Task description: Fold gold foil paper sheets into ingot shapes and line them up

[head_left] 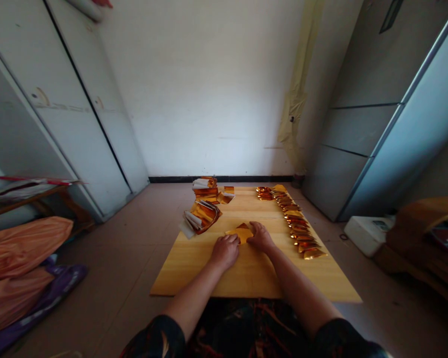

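A sheet of gold foil paper [243,232], partly folded, lies on the wooden table [246,273] between my hands. My left hand [225,251] has its fingers curled on the paper's lower left edge. Holding the right edge is my right hand [260,236], with thumb and fingers bent around it. Fingers cover parts of both edges. Beyond my left hand sits a curved stack of gold foil sheets [202,217] with pale backs. Along the table's right side runs a row of folded gold foil pieces [296,223], overlapping one another.
More foil sheets [205,188] sit at the far left of the table, with a loose sheet [227,195] beside them. A small foil cluster [264,193] lies at the back right. A refrigerator [362,124] stands right, a cabinet [78,99] left.
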`<state>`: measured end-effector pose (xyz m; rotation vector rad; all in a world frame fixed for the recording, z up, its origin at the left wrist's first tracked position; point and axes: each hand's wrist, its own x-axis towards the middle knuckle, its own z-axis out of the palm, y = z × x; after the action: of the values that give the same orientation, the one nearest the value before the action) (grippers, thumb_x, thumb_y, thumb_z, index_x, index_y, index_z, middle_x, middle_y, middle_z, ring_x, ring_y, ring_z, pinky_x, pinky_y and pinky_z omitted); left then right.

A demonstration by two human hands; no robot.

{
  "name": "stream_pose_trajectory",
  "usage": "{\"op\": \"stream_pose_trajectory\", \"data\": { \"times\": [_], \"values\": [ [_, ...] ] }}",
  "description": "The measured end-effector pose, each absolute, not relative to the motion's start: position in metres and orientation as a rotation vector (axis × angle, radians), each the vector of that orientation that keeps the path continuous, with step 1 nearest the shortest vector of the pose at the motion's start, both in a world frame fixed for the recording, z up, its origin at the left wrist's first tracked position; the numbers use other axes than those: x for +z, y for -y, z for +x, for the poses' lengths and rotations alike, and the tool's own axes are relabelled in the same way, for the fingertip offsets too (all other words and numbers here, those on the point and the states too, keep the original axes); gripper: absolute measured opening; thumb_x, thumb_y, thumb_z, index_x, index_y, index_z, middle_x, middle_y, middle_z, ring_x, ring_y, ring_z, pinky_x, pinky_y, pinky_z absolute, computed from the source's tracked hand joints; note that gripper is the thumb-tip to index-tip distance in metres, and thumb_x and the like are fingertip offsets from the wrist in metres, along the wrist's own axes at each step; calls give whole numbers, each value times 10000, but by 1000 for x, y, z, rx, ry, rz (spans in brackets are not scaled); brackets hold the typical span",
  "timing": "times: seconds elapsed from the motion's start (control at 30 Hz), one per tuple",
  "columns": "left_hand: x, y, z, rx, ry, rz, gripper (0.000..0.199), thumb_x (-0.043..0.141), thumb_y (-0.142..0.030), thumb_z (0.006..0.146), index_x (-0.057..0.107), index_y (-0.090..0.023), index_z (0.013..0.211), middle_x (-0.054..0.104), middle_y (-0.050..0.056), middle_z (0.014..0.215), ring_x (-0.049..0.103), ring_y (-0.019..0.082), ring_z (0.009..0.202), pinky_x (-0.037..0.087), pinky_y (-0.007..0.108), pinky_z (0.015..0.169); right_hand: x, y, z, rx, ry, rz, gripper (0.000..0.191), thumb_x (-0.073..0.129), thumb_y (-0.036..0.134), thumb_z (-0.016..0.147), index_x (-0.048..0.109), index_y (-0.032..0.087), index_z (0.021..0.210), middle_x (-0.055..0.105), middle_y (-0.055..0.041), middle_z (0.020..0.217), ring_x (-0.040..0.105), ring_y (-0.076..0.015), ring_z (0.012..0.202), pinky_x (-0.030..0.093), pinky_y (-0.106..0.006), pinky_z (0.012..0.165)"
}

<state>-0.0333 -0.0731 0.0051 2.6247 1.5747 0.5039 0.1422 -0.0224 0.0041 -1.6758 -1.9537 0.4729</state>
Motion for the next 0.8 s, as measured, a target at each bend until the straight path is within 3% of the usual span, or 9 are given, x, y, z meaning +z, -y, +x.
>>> {"op": "stream_pose_trajectory", "data": {
  "times": [0.23,0.37,0.53,0.8],
  "values": [
    [0,31,-45,558,-1329,2685,358,464,-72,783,683,-266,989,667,-6,1104,598,158,1005,429,295,906,-8,16,156,467,1953,-1447,493,603,84,568,621,168,1054,624,-87,1087,562,-222,1050,415,-353,974],
    [-3,29,-40,628,-1428,2638,347,470,-66,801,700,-272,958,668,6,1105,594,163,1007,396,342,941,-21,15,157,432,1874,-1443,578,595,114,582,564,183,1155,580,-92,1170,522,-234,1125,396,-379,1009],
    [-1,45,-39,703,-1454,2745,248,482,-178,876,691,-299,933,669,13,989,563,180,1020,263,445,1040,-35,11,156,371,1874,-1451,631,565,117,589,513,165,1216,514,-118,1259,452,-245,1214,354,-387,1054],
    [7,51,-46,607,-1431,2691,274,510,-161,824,688,-285,992,673,16,1046,585,174,990,377,338,906,-45,6,158,327,1864,-1406,645,540,101,575,509,162,1216,530,-120,1245,469,-247,1195,362,-401,1052]
  ]
}}
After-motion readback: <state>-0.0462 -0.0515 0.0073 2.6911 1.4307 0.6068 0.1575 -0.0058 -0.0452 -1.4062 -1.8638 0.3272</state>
